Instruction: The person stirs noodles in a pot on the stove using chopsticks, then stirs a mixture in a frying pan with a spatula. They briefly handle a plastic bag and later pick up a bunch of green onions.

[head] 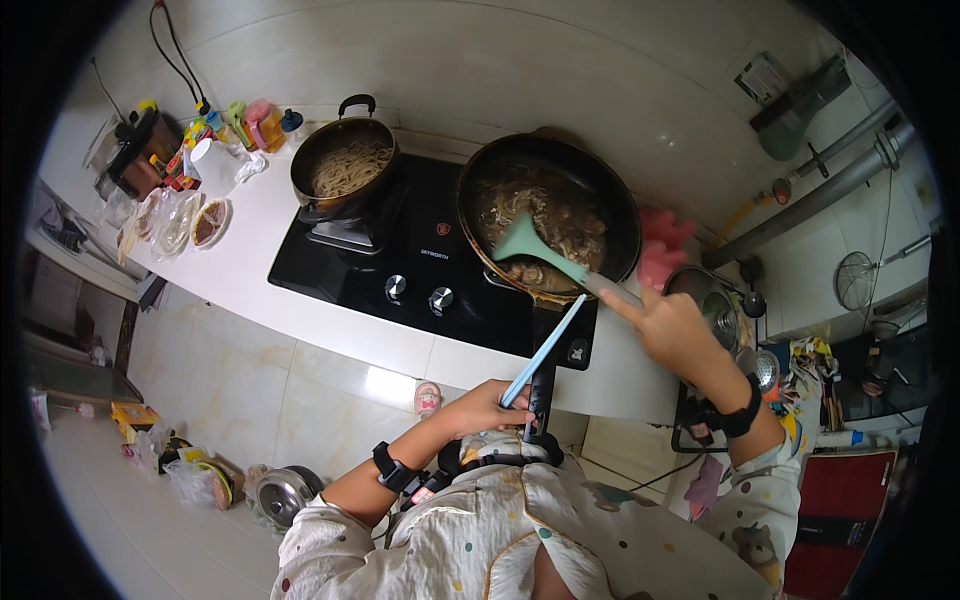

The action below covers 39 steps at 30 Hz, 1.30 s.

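Observation:
My right hand [667,334] grips the pale handle of a mint-green spatula [536,247], its index finger stretched along it. The blurred spatula head dips into a brown, saucy stew [577,214] in a large black frying pan [622,225] on the right burner. In my left hand [487,409] is a pair of light blue chopsticks [544,352], tips pointing up towards the pan. That same hand is at the end of the pan's black handle [541,390]; how firmly it grips the handle is partly hidden.
A smaller pot [300,172] of noodles [352,169] sits at the left of the black gas hob [349,281]. Red cloth-like material [664,244] and a glass lid [716,307] are close right of the pan. Sauce bottles [262,126] and a bowl [211,223] crowd the counter's left end.

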Available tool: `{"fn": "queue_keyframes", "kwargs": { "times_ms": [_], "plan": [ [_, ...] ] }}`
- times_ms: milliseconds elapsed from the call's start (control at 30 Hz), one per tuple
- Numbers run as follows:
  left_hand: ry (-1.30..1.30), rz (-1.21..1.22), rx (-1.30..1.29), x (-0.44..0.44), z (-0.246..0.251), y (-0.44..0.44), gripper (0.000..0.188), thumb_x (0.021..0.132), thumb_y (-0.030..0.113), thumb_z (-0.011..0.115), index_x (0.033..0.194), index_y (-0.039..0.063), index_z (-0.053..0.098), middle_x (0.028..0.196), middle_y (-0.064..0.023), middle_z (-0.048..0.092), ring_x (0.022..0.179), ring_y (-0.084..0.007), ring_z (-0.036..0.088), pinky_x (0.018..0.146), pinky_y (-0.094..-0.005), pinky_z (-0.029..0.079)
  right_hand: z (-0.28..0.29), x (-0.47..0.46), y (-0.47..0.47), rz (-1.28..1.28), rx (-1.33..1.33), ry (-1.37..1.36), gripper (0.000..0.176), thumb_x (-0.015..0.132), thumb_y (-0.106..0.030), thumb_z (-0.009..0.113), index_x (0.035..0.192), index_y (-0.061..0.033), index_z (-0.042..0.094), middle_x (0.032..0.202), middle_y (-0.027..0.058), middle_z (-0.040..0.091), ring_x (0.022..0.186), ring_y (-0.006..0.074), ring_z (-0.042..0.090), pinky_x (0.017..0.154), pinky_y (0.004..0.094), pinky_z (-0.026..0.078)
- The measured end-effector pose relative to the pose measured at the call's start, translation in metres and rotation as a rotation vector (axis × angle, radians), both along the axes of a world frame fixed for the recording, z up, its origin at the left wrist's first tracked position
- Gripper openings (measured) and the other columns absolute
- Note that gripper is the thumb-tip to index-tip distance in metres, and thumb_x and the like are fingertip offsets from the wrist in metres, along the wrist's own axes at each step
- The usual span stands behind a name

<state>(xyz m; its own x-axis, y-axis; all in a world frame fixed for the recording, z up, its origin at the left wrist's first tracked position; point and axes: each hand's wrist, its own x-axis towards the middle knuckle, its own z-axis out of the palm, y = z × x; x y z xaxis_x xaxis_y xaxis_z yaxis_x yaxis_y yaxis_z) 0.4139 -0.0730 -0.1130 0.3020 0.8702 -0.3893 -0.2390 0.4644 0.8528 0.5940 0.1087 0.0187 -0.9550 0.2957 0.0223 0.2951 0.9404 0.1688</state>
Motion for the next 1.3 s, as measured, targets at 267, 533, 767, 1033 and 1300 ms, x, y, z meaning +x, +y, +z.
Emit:
{"fn": "queue_keyframes", "kwargs": {
  "times_ms": [267, 533, 767, 1033, 1300],
  "plan": [
    [0.032, 0.005, 0.023, 0.000, -0.007, 0.001, 0.018, 0.077, 0.009, 0.066, 0.083, 0.002, 0.051, 0.069, 0.0042, 0.049, 0.061, -0.0026, 0.045, 0.051, -0.0184, 0.039, 0.055, 0.047, 0.002, -0.222, -0.100, -0.092, 0.051, 0.068, -0.005, 0.058, 0.116, -0.0200, 0.054, 0.063, 0.0120, 0.050, 0.054, 0.0291, 0.052, 0.052, 0.0370, 0.041],
    [0.026, 0.009, 0.018, 0.000, -0.008, 0.001, 0.017, 0.076, 0.009, 0.066, 0.081, 0.002, 0.051, 0.069, 0.0032, 0.052, 0.060, -0.0028, 0.047, 0.051, -0.0180, 0.039, 0.085, 0.063, -0.006, -0.445, -0.387, 0.018, 0.042, 0.068, -0.005, 0.061, 0.108, -0.0124, 0.059, 0.067, 0.0185, 0.056, 0.061, 0.0342, 0.054, 0.057, 0.0384, 0.043],
    [0.002, -0.012, 0.023, -0.001, -0.014, 0.001, 0.020, 0.076, 0.013, 0.067, 0.083, 0.003, 0.051, 0.071, 0.0036, 0.054, 0.058, -0.0022, 0.046, 0.048, -0.0165, 0.039, 0.021, 0.034, -0.006, -0.366, -0.389, 0.133, 0.037, 0.070, -0.007, 0.060, 0.107, -0.0094, 0.059, 0.070, 0.0215, 0.056, 0.063, 0.0366, 0.054, 0.060, 0.0396, 0.043],
    [0.038, -0.015, -0.064, -0.009, -0.007, 0.000, 0.032, 0.081, 0.020, 0.063, 0.103, -0.002, 0.056, 0.085, -0.0027, 0.061, 0.060, -0.0032, 0.046, 0.052, -0.0192, 0.041, 0.035, 0.037, -0.003, -0.454, -0.612, 0.360, 0.029, 0.077, -0.009, 0.057, 0.106, -0.0074, 0.059, 0.078, 0.0211, 0.059, 0.062, 0.0347, 0.055, 0.058, 0.0346, 0.045],
    [-0.042, 0.314, 0.026, -0.069, 0.018, -0.010, 0.030, 0.086, 0.017, 0.052, 0.109, -0.002, 0.054, 0.086, -0.0074, 0.064, 0.049, -0.0040, 0.034, 0.046, -0.0161, 0.032, -0.004, 0.030, -0.001, -0.290, -0.188, 0.199, 0.047, 0.074, -0.010, 0.057, 0.120, -0.0187, 0.049, 0.066, 0.0127, 0.054, 0.061, 0.0314, 0.055, 0.055, 0.0397, 0.045]
  ]
}}
